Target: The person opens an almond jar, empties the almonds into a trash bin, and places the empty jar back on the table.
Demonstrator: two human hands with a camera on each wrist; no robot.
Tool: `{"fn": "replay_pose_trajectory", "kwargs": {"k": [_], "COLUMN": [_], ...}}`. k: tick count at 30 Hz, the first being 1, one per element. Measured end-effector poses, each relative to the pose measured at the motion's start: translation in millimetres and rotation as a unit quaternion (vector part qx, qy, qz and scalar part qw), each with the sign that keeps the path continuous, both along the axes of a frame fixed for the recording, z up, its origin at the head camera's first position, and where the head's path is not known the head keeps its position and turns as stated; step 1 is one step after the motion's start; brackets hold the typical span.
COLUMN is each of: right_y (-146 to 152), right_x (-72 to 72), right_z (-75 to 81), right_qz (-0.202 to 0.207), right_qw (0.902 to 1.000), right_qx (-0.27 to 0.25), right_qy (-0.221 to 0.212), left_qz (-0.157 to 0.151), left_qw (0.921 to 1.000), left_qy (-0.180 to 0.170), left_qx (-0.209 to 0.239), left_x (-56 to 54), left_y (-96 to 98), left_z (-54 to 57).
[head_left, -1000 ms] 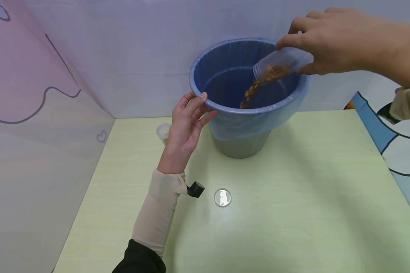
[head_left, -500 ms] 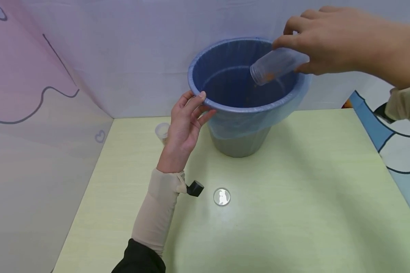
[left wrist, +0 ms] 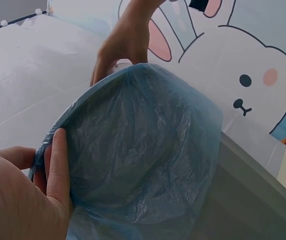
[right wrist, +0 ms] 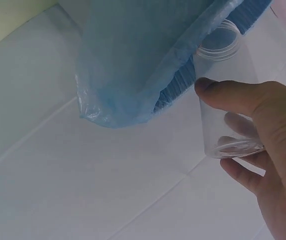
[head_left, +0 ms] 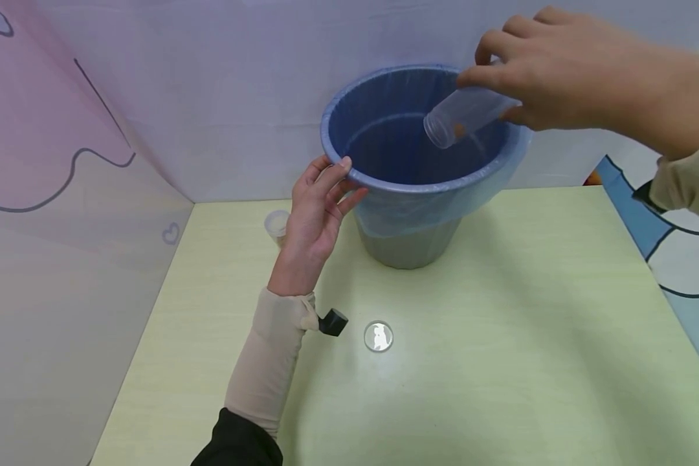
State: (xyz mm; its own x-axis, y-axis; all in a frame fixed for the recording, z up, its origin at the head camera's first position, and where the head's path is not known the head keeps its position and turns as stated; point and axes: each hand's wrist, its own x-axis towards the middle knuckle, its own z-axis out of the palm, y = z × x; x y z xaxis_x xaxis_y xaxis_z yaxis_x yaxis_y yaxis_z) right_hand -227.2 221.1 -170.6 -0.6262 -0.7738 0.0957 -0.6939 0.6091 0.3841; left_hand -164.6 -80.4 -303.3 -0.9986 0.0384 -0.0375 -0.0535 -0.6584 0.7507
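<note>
A clear plastic jar is gripped by my right hand, tipped mouth-down over the bin's opening. In the right wrist view the jar looks see-through, thumb on one side and fingers on the other; in the head view a small brown bit shows near its mouth. The grey bin stands upright, lined with a blue plastic bag folded over its rim. My left hand pinches the lined rim at the near left, thumb and fingers on either side. The bin's floor is dark.
A round clear lid lies on the pale yellow-green table in front of the bin. Another clear container stands behind my left wrist, partly hidden. Printed white cloth hangs right behind the bin.
Brown pieces were streaming out of the jar into the bin; now the stream has stopped and the jar is nearly empty. My right hand moved slightly left. My left hand stayed put.
</note>
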Motion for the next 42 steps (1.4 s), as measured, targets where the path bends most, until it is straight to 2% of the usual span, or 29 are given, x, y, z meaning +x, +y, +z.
{"fn": "replay_pose_trajectory", "kwargs": {"k": [14, 23, 28, 34, 36, 42], "right_y": [-16, -18, -19, -16, -15, -14], "right_x": [11.6, 16.5, 19.0, 19.8, 19.3, 19.6], "right_z": [-1.2, -3.4, -4.3, -7.1, -7.3, -3.0], "right_qz": [0.054, 0.057, 0.067, 0.080, 0.085, 0.097], "right_qw": [0.9960, 0.9878, 0.9778, 0.9677, 0.9679, 0.9692], "right_qx": [0.017, 0.090, 0.135, 0.195, 0.196, 0.168], "right_qy": [0.069, 0.114, 0.145, 0.138, 0.131, 0.151], "left_qz": [0.001, -0.003, -0.005, -0.005, -0.006, -0.006], "left_qw": [1.0000, 1.0000, 0.9999, 0.9999, 0.9999, 0.9999], "left_qy": [0.002, 0.007, 0.005, 0.008, 0.010, 0.009], "left_qx": [0.003, 0.007, 0.007, 0.008, 0.009, 0.012], "left_x": [2.1, 1.0, 1.3, 1.5, 1.3, 0.4], "left_y": [0.9, 2.4, 3.5, 4.5, 5.2, 6.7], "left_z": [0.4, 0.8, 0.1, 0.0, 0.3, 0.4]}}
